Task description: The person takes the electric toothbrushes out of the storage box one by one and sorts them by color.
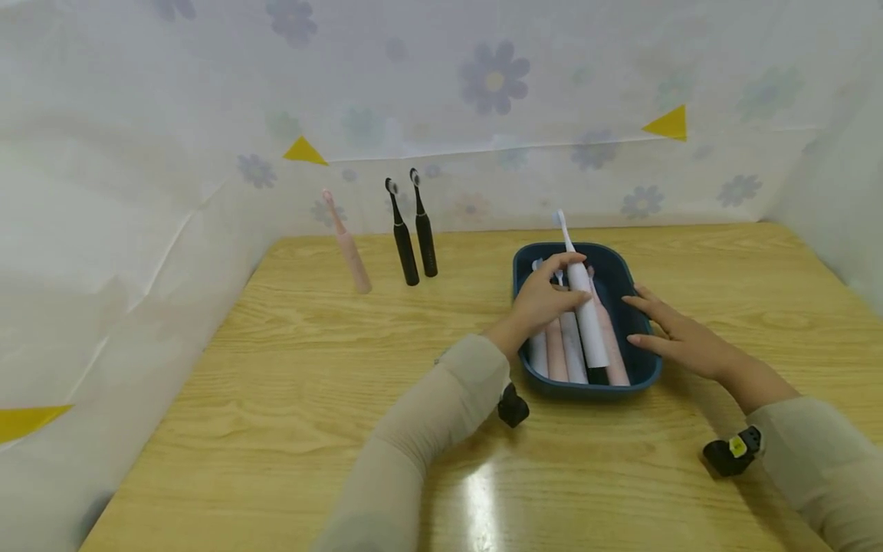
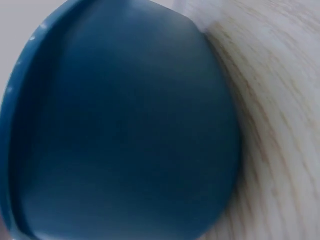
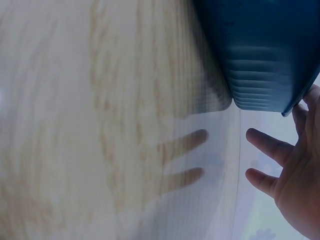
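My left hand pinches a white electric toothbrush between thumb and fingers. The brush slants over a dark blue basin, its head pointing away past the far rim. Under it in the basin lie several more electric toothbrushes: a pink one to the right, a pink one to the left, and white or grey ones beside that. My right hand rests at the basin's right rim, fingers extended. In the right wrist view, two of its fingers stick out straight beside the basin's outer wall.
At the back left, a pink toothbrush and two black toothbrushes stand upright on the wooden table. Behind them hangs a flowered white sheet with yellow triangles on it.
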Motion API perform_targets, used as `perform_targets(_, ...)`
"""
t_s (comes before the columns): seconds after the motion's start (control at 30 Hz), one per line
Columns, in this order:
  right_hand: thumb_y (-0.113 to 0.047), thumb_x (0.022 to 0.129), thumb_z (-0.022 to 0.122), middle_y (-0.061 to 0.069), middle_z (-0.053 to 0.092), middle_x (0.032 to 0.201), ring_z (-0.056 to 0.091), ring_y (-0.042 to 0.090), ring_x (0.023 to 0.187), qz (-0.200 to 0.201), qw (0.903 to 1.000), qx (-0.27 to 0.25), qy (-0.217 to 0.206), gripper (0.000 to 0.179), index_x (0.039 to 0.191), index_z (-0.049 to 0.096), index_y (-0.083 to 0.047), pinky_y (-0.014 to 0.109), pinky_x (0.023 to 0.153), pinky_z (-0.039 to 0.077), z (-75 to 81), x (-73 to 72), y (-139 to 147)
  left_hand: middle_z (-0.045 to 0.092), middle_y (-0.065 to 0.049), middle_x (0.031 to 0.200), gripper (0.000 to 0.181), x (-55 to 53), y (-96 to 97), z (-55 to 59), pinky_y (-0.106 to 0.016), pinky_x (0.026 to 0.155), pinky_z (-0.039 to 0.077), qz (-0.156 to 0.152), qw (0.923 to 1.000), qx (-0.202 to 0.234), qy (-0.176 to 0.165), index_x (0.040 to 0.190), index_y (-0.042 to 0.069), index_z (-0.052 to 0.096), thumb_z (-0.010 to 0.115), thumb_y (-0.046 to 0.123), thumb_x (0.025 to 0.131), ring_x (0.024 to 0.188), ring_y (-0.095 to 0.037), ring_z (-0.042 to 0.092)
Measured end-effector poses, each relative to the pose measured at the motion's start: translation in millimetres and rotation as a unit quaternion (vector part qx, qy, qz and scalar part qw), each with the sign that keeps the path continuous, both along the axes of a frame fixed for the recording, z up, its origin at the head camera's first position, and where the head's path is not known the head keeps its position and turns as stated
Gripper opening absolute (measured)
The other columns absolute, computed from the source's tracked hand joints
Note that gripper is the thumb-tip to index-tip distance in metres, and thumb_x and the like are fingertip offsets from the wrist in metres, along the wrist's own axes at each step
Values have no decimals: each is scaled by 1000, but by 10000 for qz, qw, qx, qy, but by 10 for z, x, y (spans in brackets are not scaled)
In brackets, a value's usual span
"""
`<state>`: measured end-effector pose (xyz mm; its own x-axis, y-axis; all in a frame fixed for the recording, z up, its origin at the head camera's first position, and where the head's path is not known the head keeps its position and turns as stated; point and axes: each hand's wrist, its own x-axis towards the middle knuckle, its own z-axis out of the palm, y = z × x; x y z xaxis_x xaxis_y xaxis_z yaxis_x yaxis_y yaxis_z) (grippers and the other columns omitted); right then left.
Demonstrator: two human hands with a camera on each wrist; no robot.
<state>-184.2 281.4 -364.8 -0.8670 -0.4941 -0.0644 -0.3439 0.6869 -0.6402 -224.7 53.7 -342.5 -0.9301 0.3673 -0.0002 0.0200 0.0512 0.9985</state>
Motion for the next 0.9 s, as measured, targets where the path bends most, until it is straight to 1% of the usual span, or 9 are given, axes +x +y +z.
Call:
perform_targets(0.03,-27,89,48,12,-7,143,9,46,122,-1,10000,2,9,64,139,12,-9,65,82,21,-2,1,0,39,7,119,47,2,-13,10,-26,64,49,30,10000,34,8,119,23,49,64,5,77,76,-10,55)
perform_targets(0.23,-27,89,48,11,-8,143,11,47,121,-33,10000,-9,27,65,139,12,-8,65,83,21,1,7,-5,40,5,118,49,7,-97,59,-25,64,49,100,9983,569,18,120,20,50,62,-1,77,79,-12,51)
perform_targets(0.37,-27,88,49,13,-7,142,10,47,121,-22,10000,-34,70,65,139,12,-7,65,84,21,10,12,-10,41,3,120,50,16,-150,96,-26,64,48,130,9964,832,-40,120,17,50,62,-4,76,86,-13,48)
perform_targets(0.5,-26,88,49,14,-6,142,9,46,122,-9,9999,-42,122,65,138,13,-5,65,84,20,18,19,-19,40,2,123,52,32,-206,139,-27,65,48,154,9953,944,-133,121,17,50,63,-4,75,88,-13,49)
perform_targets(0.63,-26,88,49,14,-6,142,9,46,122,-42,9999,-31,127,65,138,14,-6,65,84,20,21,35,-30,39,4,124,53,57,-276,185,-27,65,48,88,9943,1040,-215,122,19,48,62,-3,76,85,-12,51)
perform_targets(0.8,-25,88,51,12,-6,143,9,45,122,-79,9998,-96,162,65,138,15,-7,64,85,19,23,51,-40,39,3,123,55,90,-376,254,-29,69,47,-60,9923,1227,-160,126,16,44,60,-5,77,87,-14,51)
perform_targets(0.9,-25,88,50,10,-6,143,8,44,123,-74,9998,-83,190,64,138,15,-7,64,84,19,25,48,-37,39,1,124,56,147,-445,334,-31,71,48,-25,9926,1208,-117,127,15,43,59,-6,77,89,-16,51)
